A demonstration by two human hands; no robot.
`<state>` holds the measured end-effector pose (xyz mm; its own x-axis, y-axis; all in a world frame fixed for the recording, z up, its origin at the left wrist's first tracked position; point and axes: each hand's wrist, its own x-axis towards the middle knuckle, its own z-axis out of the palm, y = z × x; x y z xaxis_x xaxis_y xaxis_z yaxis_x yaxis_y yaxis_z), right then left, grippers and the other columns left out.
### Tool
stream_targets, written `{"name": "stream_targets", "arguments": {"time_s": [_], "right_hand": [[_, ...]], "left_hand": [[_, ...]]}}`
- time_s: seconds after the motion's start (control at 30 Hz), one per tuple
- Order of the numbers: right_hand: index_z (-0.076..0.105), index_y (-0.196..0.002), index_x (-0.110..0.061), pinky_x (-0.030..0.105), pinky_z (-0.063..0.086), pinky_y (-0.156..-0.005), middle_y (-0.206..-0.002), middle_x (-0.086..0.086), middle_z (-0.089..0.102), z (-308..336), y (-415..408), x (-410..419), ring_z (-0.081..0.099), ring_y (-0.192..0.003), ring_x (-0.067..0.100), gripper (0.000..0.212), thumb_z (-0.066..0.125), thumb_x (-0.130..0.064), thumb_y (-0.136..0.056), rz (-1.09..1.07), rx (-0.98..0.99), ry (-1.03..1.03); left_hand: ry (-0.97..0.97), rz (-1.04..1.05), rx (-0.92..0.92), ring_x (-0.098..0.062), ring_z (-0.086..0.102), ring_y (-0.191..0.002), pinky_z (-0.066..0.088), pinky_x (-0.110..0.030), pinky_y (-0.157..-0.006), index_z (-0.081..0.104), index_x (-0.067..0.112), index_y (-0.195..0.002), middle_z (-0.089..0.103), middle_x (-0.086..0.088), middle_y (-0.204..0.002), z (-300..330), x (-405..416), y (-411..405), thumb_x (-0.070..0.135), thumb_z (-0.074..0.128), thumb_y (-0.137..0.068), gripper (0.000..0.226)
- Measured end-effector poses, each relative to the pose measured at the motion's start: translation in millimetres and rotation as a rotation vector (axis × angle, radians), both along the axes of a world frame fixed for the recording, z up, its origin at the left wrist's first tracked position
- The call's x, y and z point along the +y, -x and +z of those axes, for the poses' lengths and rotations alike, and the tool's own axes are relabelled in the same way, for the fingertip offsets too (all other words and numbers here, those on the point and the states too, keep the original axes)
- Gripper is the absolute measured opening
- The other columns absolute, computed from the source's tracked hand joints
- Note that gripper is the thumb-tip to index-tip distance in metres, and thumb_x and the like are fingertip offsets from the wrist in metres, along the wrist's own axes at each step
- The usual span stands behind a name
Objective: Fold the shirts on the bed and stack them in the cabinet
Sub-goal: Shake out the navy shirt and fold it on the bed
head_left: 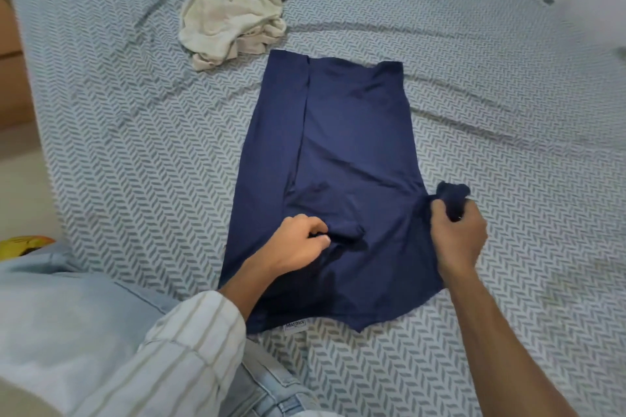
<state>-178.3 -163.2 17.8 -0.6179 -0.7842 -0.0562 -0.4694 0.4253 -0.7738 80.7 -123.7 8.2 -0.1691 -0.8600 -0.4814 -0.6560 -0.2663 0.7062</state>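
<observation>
A navy blue shirt (342, 152) lies flat on the bed (135, 145), its left side folded inward along a long crease. A white label shows at its near hem. My left hand (298, 244) pinches a fold of the cloth near the shirt's lower middle. My right hand (457, 237) grips the bunched right sleeve at the shirt's right edge, lifted slightly off the sheet. A crumpled cream shirt (233, 13) lies in a heap beyond the navy one, to the upper left.
The bed has a grey-and-white herringbone sheet with wrinkles. My knee in light jeans (84, 315) rests on the near left of the bed. A yellow object (23, 245) sits at the left edge. Brown furniture runs along the far left.
</observation>
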Motion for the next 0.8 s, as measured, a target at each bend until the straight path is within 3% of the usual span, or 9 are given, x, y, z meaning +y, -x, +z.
{"name": "stream_targets", "arguments": {"time_s": [0.07, 0.13, 0.23, 0.27, 0.33, 0.4, 0.47, 0.6, 0.8], "right_hand": [[0.058, -0.086, -0.015, 0.034, 0.047, -0.076, -0.079, 0.004, 0.064, 9.5, -43.1, 12.6, 0.062, -0.077, 0.025, 0.019, 0.068, -0.030, -0.087, 0.214, 0.119, 0.107], [0.055, -0.085, -0.014, 0.034, 0.043, -0.068, -0.076, 0.004, 0.060, 13.3, -83.2, 28.4, 0.056, -0.069, 0.022, 0.019, 0.068, -0.027, -0.088, 0.443, 0.184, 0.236], [0.058, -0.094, -0.014, 0.034, 0.047, -0.070, -0.088, 0.001, 0.061, 4.0, -130.7, 48.2, 0.056, -0.078, 0.021, 0.014, 0.058, -0.026, -0.087, 0.925, 0.280, 0.266], [0.060, -0.100, -0.015, 0.036, 0.050, -0.074, -0.097, -0.001, 0.062, -1.5, -139.3, 52.7, 0.057, -0.086, 0.020, 0.019, 0.055, -0.027, -0.086, 1.075, 0.300, 0.224], [0.061, -0.112, -0.018, 0.037, 0.052, -0.080, -0.112, -0.005, 0.061, -10.5, -144.1, 57.9, 0.056, -0.099, 0.018, 0.028, 0.058, -0.028, -0.086, 1.237, 0.296, 0.144], [0.058, -0.122, -0.018, 0.037, 0.051, -0.090, -0.127, -0.003, 0.058, -18.3, -136.1, 60.8, 0.054, -0.111, 0.020, 0.044, 0.068, -0.031, -0.081, 1.255, 0.367, 0.134], [0.055, -0.129, -0.018, 0.040, 0.048, -0.094, -0.135, 0.003, 0.053, -24.5, -118.7, 62.0, 0.051, -0.119, 0.025, 0.064, 0.075, -0.034, -0.071, 1.197, 0.537, 0.093], [0.050, -0.133, -0.016, 0.045, 0.051, -0.079, -0.123, 0.008, 0.051, -34.2, -82.1, 61.0, 0.054, -0.105, 0.033, 0.077, 0.074, -0.024, -0.060, 1.062, 0.765, -0.071], [0.048, -0.133, -0.012, 0.043, 0.053, -0.071, -0.105, 0.009, 0.056, -33.8, -65.6, 72.7, 0.055, -0.088, 0.031, 0.075, 0.066, -0.008, -0.061, 1.041, 0.689, 0.077]], "left_hand": [[-0.081, 0.260, 0.211, -0.019, 0.065, -0.098, 0.051, -0.038, -0.093, 0.073, 0.015, -0.101, 0.073, -0.002, -0.102, 3.9, -0.8, -2.9, 0.036, 0.054, -0.098, 0.029], [-0.257, 0.532, 0.520, -0.025, 0.067, -0.088, 0.055, -0.044, -0.089, 0.072, 0.007, -0.101, 0.073, -0.014, -0.099, 11.6, -3.9, -2.5, 0.052, 0.046, -0.100, 0.052], [-0.462, 0.696, 0.846, -0.027, 0.067, -0.085, 0.056, -0.042, -0.078, 0.074, 0.009, -0.103, 0.072, -0.011, -0.093, 14.9, -6.9, -13.9, 0.078, 0.046, -0.086, 0.076], [-0.476, 0.704, 0.896, -0.026, 0.067, -0.086, 0.054, -0.040, -0.076, 0.075, 0.011, -0.103, 0.072, -0.009, -0.093, 14.2, -6.1, -18.6, 0.077, 0.053, -0.083, 0.072], [-0.419, 0.730, 0.863, -0.026, 0.068, -0.086, 0.054, -0.041, -0.073, 0.075, 0.010, -0.101, 0.073, -0.009, -0.092, 10.6, -3.6, -25.3, 0.056, 0.070, -0.084, 0.049], [-0.331, 0.793, 0.663, -0.027, 0.071, -0.086, 0.058, -0.041, -0.069, 0.073, 0.007, -0.096, 0.073, -0.015, -0.095, 4.2, -3.1, -29.3, 0.021, 0.069, -0.091, 0.015], [-0.288, 0.899, 0.558, -0.029, 0.071, -0.088, 0.060, -0.039, -0.062, 0.070, 0.007, -0.096, 0.072, -0.017, -0.100, -0.6, -1.7, -31.8, 0.001, 0.057, -0.093, 0.015], [-0.307, 0.951, 0.634, -0.032, 0.072, -0.091, 0.061, -0.038, -0.063, 0.067, 0.005, -0.098, 0.072, -0.015, -0.102, 4.3, -0.7, -37.3, 0.001, 0.051, -0.098, 0.017], [-0.099, 0.755, 0.656, -0.027, 0.072, -0.085, 0.061, -0.039, -0.063, 0.066, 0.004, -0.092, 0.071, -0.013, -0.096, 24.9, 9.6, -42.5, 0.000, 0.056, -0.097, 0.012]]}}
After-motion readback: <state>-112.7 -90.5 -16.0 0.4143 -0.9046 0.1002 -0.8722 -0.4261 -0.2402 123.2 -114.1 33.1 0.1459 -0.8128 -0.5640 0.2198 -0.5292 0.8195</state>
